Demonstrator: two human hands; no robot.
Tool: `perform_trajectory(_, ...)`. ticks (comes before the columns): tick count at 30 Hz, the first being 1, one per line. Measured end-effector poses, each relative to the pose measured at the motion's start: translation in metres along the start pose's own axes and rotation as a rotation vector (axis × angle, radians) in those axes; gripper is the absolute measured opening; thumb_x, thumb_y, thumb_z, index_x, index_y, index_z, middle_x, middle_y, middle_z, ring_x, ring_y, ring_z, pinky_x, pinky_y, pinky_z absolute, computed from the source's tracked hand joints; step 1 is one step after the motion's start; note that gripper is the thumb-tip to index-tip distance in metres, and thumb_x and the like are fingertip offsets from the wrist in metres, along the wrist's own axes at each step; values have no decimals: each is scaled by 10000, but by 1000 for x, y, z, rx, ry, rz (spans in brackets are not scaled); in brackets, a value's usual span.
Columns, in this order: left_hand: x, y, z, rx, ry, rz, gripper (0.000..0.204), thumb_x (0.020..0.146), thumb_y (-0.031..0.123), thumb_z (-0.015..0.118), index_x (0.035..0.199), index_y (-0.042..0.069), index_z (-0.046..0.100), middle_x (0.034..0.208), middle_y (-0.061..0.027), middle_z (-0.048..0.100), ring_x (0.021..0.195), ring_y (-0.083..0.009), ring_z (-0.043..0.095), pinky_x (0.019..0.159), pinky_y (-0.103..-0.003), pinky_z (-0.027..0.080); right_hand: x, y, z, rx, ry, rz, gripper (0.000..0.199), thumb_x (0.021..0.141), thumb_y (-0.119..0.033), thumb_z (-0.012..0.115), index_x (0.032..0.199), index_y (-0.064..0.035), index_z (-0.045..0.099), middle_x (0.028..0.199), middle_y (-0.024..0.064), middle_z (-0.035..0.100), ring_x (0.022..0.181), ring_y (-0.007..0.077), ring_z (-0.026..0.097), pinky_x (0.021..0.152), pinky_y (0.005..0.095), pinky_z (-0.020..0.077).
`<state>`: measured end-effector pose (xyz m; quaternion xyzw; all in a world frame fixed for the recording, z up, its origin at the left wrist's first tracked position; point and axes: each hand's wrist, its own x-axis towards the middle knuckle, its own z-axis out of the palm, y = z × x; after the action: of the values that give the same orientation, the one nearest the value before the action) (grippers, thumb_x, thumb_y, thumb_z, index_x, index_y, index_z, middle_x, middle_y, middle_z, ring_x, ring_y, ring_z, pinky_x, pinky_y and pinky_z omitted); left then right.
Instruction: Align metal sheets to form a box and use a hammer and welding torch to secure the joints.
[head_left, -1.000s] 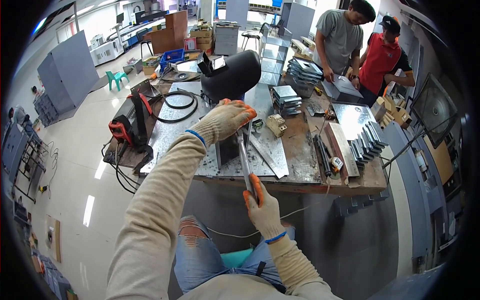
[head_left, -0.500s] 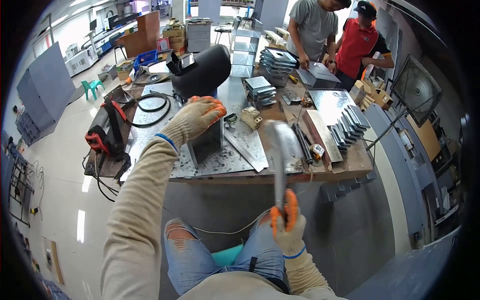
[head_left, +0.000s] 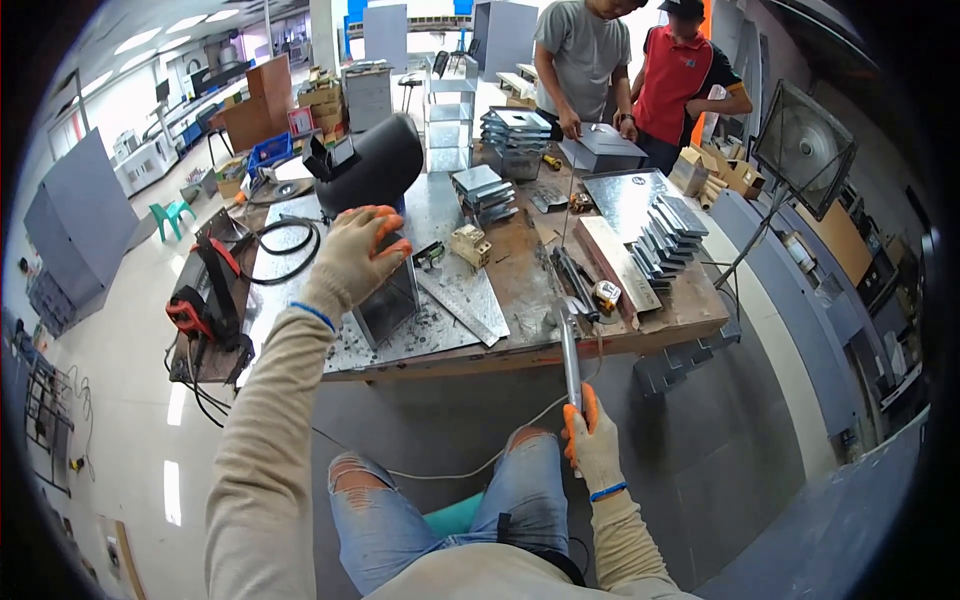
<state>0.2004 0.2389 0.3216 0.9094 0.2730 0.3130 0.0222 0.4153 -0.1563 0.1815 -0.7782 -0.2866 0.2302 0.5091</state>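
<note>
In my right hand (head_left: 593,440), gloved in cream with orange fingers, is a metal hammer (head_left: 571,360) held by its handle. Its head is at the table's front edge, just left of the tape measure (head_left: 606,294). My left hand (head_left: 358,258), gloved alike, is at the top of a grey sheet-metal box (head_left: 388,312), with thumb and fingers apart. Whether the palm touches the box is hidden. A black welding helmet (head_left: 378,165) lies just beyond that hand. Right of the box, a flat metal strip (head_left: 460,308) and a small beige block (head_left: 470,245) lie on the table.
Stacked metal parts (head_left: 484,192) and a row of bent brackets (head_left: 668,240) occupy the worktable (head_left: 520,275). A red-and-black welding machine (head_left: 205,290) and coiled black cable (head_left: 290,237) are at left. Two people stand beyond the far right side, one touching a grey metal box (head_left: 604,150).
The hammer has come down from its raised, blurred position and moved right, toward the tape measure. My left hand's fingers have spread at the box's top. The whole view has shifted slightly.
</note>
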Motion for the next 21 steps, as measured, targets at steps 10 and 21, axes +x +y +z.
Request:
perform_trajectory(10,-30,57,-47,353,-282,24,426,865,295,822,1211,57,749,1218,-121,730,1209,-319,623,1122,-487,465,9,30,0,-81,-2,-49,568,1062,-220,636,1604,-106,509,1073,181,783,845,328,747,724,407,556)
perform_trajectory(21,-36,-6,-40,1009,-663,359,203,872,264,769,971,94,819,1070,-91,762,1051,-300,702,1003,-474,527,10,38,1,-81,-41,-43,580,1061,-233,629,1621,-174,492,1117,170,787,908,357,757,769,447,563)
